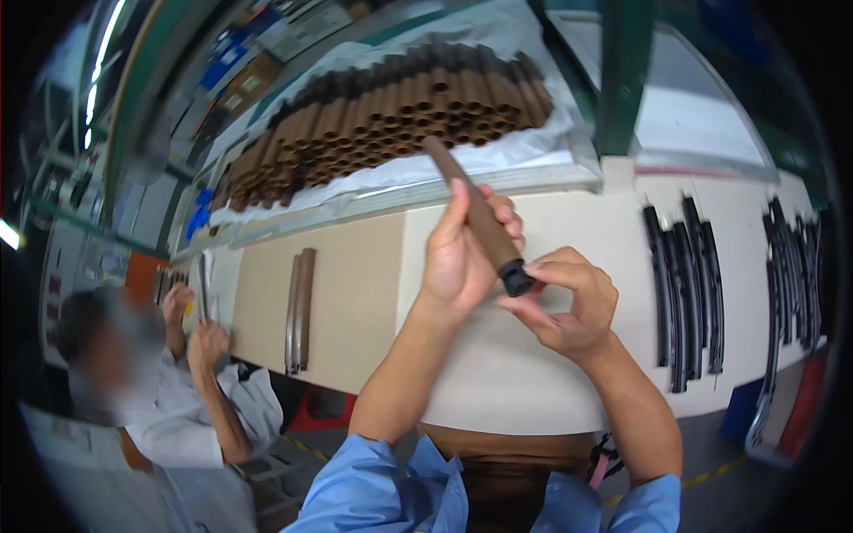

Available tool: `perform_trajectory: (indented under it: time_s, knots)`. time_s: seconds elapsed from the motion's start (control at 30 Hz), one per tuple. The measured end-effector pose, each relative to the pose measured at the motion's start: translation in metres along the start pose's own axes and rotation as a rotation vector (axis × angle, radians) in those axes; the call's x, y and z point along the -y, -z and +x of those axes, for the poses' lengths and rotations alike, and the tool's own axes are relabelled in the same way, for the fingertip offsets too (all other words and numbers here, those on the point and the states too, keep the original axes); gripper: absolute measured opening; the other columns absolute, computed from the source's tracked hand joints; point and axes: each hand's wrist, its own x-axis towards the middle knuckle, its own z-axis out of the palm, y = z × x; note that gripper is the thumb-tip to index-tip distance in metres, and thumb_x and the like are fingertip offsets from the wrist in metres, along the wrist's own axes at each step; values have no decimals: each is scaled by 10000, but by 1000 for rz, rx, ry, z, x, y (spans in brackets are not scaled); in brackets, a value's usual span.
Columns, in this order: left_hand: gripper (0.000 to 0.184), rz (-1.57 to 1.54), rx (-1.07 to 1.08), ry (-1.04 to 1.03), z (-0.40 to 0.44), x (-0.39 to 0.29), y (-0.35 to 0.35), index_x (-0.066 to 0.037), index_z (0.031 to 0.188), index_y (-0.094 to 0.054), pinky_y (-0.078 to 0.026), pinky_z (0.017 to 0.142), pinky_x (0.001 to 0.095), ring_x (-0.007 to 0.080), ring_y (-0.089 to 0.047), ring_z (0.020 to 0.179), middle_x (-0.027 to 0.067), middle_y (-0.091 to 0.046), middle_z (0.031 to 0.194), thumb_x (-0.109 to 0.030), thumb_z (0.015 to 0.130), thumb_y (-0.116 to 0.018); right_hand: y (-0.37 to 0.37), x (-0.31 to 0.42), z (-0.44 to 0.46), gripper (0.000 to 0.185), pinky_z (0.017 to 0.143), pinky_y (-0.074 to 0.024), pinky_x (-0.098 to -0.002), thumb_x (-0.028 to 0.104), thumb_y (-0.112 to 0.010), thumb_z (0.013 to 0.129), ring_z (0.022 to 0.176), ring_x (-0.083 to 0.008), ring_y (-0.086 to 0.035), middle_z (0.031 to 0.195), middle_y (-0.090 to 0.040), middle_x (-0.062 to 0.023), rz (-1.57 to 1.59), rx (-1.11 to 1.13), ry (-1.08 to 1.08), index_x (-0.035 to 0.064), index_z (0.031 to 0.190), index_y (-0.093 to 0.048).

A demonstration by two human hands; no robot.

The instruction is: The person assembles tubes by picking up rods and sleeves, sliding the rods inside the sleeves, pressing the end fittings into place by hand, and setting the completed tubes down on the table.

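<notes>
My left hand point(464, 253) is wrapped round a brown tube point(480, 216), which slants over the light table top with its far end up and to the left. A black end cap point(514, 278) sits at the tube's near end. The fingertips and thumb of my right hand point(569, 300) pinch this cap from the right side. How deep the cap sits in the tube cannot be made out.
A big stack of brown tubes point(391, 107) lies on a white-covered shelf behind. Two brown tubes point(300, 309) rest on the table at left, near a co-worker point(195, 391). Several black rods point(682, 289) lie at right, with more black rods point(791, 275) beyond. A green post point(625, 80) rises behind.
</notes>
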Motion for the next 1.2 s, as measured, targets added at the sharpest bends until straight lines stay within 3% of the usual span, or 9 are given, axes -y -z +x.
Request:
perform_trajectory:
  time_s: [0.2, 0.3, 0.37, 0.47, 0.57, 0.6, 0.73, 0.97, 1.2]
  knots:
    - [349, 736, -260, -14, -54, -49, 9, -35, 1011, -534, -448, 571, 289, 145, -541, 630, 39, -559, 705, -373, 933, -499, 1, -8, -11, 587, 530, -452, -237, 373, -707, 792, 570, -139, -530, 738, -581, -97, 153, 85, -195, -8, 1162, -454]
    - [314, 1477, -442, -121, -109, -71, 38, 20, 989, -569, -461, 596, 310, 206, -564, 643, 76, -567, 689, -277, 890, -578, 1, -5, -13, 550, 548, -435, -236, 438, -593, 863, 578, -128, -515, 756, -576, -106, 154, 120, -290, -7, 1159, -464]
    - [324, 1994, -470, -525, -139, -88, 77, 50, 974, -591, -474, 622, 349, 285, -580, 675, 115, -592, 760, -227, 819, -651, -1, -4, -14, 466, 562, -430, -229, 380, -558, 896, 601, -117, -512, 754, -571, -94, 132, 155, -305, -4, 1147, -475]
    - [405, 2215, -831, -185, -171, -109, 97, 42, 1067, -577, -467, 750, 403, 349, -571, 899, 179, -584, 1007, -226, 776, -668, -6, -7, -20, 388, 572, -429, -228, 308, -545, 911, 611, -111, -509, 754, -570, -86, 108, 189, -330, -3, 1136, -484]
    - [470, 2441, -919, -342, -180, -108, 126, 29, 1139, -546, -400, 882, 465, 383, -461, 1117, 219, -462, 1239, -216, 760, -674, -10, -8, -25, 319, 572, -426, -227, 235, -536, 915, 614, -109, -508, 753, -569, -77, 71, 214, -383, -2, 1124, -493]
    - [555, 2433, -915, -359, -181, -111, 131, 32, 1214, -482, -323, 979, 494, 415, -347, 1227, 244, -367, 1329, -250, 770, -660, -10, -8, -25, 301, 569, -425, -227, 213, -536, 914, 613, -109, -507, 753, -569, -75, 54, 218, -394, -3, 1120, -495]
    - [680, 2574, -1235, -48, -181, -130, 151, 37, 1313, -374, -309, 1021, 497, 405, -319, 1280, 261, -331, 1380, -402, 829, -561, -11, -7, -26, 292, 565, -391, -192, 209, -501, 936, 630, -82, -469, 782, -547, -67, 22, 230, -462, -15, 1122, -491]
    - [685, 2361, -1110, 194, -182, -202, 201, 32, 1333, -341, -346, 973, 519, 384, -431, 1194, 249, -394, 1343, -429, 856, -511, -16, -6, -28, 230, 575, -427, -225, 122, -574, 891, 639, -101, -510, 740, -559, -48, -63, 245, -540, -15, 1070, -532]
    - [703, 2413, -1076, 56, -190, -243, 251, 41, 1333, -341, -347, 977, 498, 399, -418, 1208, 259, -381, 1352, -450, 858, -505, -16, -2, -24, 207, 581, -442, -222, 109, -575, 891, 631, -94, -510, 760, -564, -47, -63, 298, -610, -10, 1057, -544]
